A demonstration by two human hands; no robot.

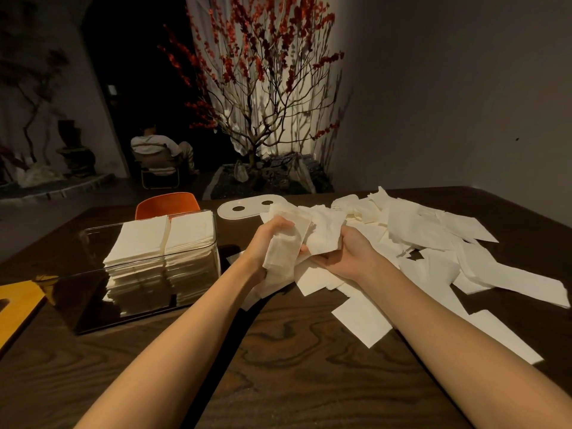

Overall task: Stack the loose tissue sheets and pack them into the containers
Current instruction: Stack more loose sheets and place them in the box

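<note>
— Hands first: where are they, and what do they hold?
— Left hand and right hand both up above the table, close together; each is clenched round the same bunch of tissue sheets, fingers curled into the paper; sheets hang below the left hand.
— Loose sheets?
— Pile spread over the right half of the table, overlapping, some at the near edge; bunch sits at the pile's left end.
— Container?
— Clear box left of the hands, open on top; two neat stacks side by side inside, filling its right part; left part looks dark, cannot tell its contents.
— Else?
— Flat lid with two holes behind the hands; orange chair beyond the box; yellow board at far left; red-blossom tree behind; seated person in the background.
</note>
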